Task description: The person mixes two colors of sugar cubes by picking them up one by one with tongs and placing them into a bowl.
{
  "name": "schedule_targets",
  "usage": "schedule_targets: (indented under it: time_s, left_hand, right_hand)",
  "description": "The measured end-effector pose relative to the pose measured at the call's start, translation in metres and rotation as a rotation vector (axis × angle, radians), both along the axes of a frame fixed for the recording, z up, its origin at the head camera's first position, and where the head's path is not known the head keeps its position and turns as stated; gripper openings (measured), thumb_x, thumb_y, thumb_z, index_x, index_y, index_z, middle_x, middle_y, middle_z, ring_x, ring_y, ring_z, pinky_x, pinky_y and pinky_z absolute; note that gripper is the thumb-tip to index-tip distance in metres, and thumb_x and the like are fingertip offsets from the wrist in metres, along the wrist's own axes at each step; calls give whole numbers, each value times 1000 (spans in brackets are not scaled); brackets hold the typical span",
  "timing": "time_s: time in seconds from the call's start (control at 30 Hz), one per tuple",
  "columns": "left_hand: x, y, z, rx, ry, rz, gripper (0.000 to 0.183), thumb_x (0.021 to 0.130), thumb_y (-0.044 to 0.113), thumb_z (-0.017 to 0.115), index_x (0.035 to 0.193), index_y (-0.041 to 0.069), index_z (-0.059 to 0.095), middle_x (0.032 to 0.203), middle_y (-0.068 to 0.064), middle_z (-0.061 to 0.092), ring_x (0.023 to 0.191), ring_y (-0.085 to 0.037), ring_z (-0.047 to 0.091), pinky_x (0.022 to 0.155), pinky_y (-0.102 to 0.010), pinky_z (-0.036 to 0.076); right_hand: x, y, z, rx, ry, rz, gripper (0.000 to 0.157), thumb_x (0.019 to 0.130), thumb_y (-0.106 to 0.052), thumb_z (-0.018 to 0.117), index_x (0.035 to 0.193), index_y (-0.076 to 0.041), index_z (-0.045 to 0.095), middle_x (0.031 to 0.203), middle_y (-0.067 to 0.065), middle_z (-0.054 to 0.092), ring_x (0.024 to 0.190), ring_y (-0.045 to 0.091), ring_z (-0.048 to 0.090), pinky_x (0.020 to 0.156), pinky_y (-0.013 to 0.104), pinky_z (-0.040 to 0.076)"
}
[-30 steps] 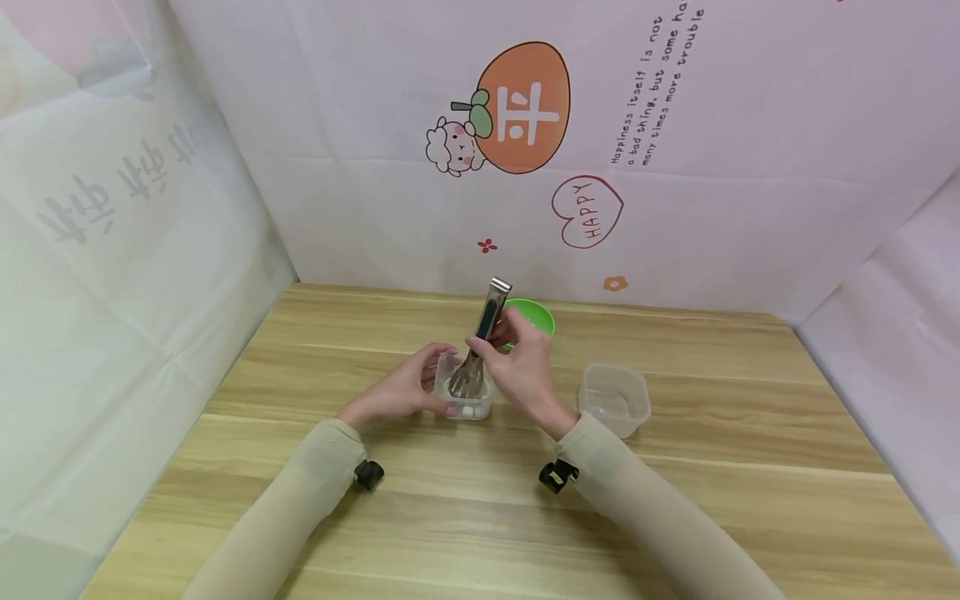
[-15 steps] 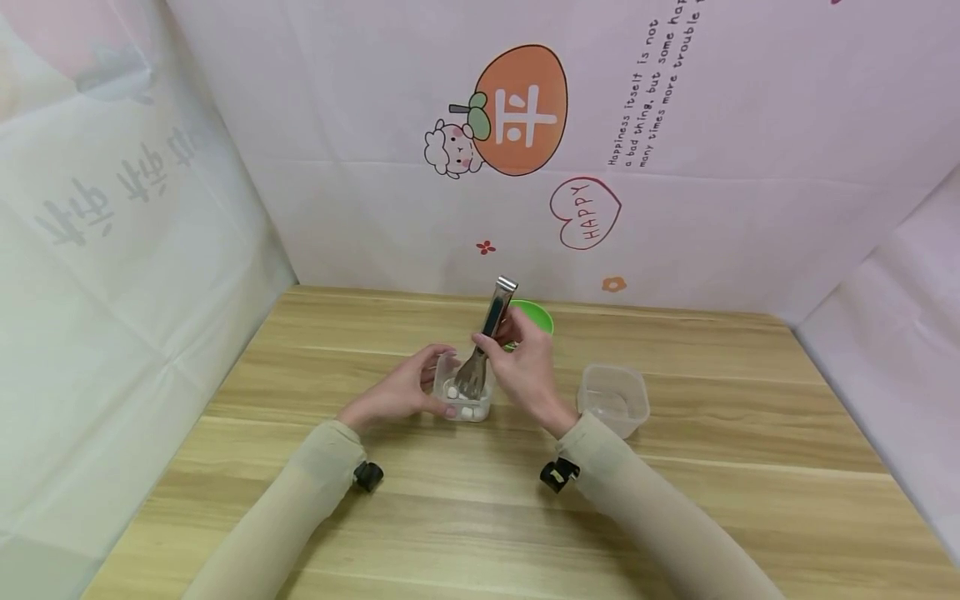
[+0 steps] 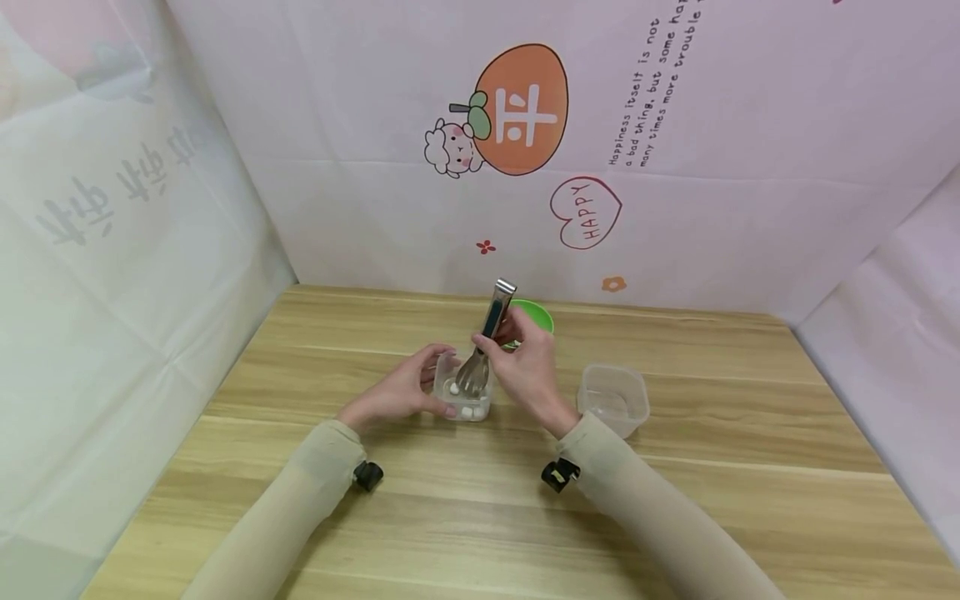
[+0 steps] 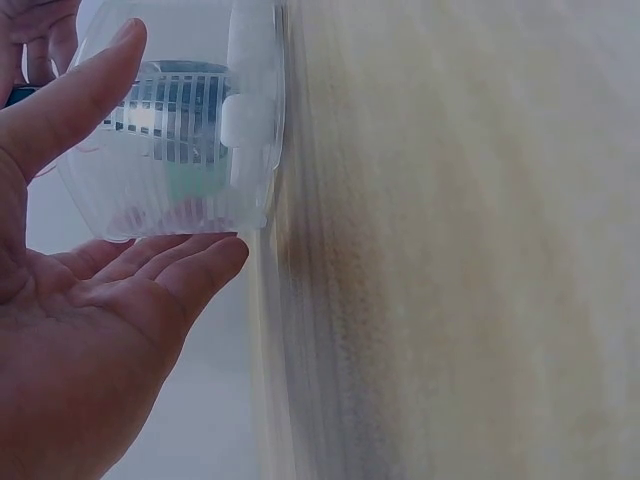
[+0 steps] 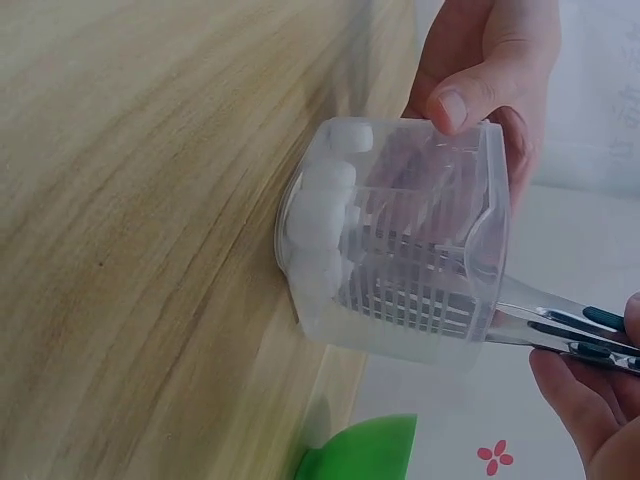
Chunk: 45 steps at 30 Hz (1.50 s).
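Note:
My left hand holds a small clear plastic container from its left side, with the thumb at the near wall and fingers along the far side. Several white rounded pieces lie on the container's bottom. From the right, my right hand pinches the dark-inlaid handle of metal tongs. Their slotted heads point down inside the container, close over the white pieces; I cannot tell if a piece is between them. The container stands on the wooden table.
A second clear container stands to the right, beyond my right wrist. Behind my right hand is a green bowl, partly hidden by it. A printed cloth hangs along the table's back edge, with cloth on both sides too.
The tongs have shifted slightly right inside the container, and a white piece left of their heads has come into view. My left hand and the container stay in place.

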<state>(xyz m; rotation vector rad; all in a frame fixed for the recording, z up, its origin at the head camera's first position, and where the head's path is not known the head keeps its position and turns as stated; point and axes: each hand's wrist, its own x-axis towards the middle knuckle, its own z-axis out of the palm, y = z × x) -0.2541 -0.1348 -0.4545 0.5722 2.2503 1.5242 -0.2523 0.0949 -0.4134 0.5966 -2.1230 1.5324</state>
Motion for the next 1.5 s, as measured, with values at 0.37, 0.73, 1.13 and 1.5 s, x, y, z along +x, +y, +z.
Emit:
schedule_targets:
  time_s: [0.37, 0.73, 1.13, 1.5]
  left_hand:
    - [0, 1, 0, -10, 8, -3, 99, 82, 6, 92, 161, 7, 33, 162, -13, 44, 152, -35, 36, 123, -50, 33]
    - [0, 1, 0, -7, 6, 1, 98, 82, 7, 91, 161, 7, 32, 161, -15, 44, 151, -38, 36, 122, -53, 34]
    - [1, 0, 1, 31, -8, -7, 98, 82, 3, 90, 161, 4, 31, 161, -19, 43, 151, -40, 36, 123, -52, 32]
    - [1, 0, 1, 33, -32, 6, 100, 81, 1, 91, 161, 6, 32, 163, -15, 42, 153, -38, 33, 124, -49, 31]
  right_hand:
    - [0, 1, -3, 7, 4, 7, 21, 90, -1, 83, 98, -4, 64, 82, 5, 70, 70, 17, 67, 62, 37, 63]
    - [1, 2, -1, -21, 33, 0, 21, 89, -1, 84, 97, -3, 65, 80, 5, 68, 68, 17, 66, 61, 34, 63]
    - [9, 7, 34, -100, 162, -15, 26, 84, 7, 85, 101, 3, 65, 80, 14, 70, 65, 26, 66, 59, 20, 60]
    - [2, 33, 68, -139, 234, -57, 19, 91, 4, 80, 103, 3, 66, 83, 11, 69, 69, 19, 64, 59, 20, 59]
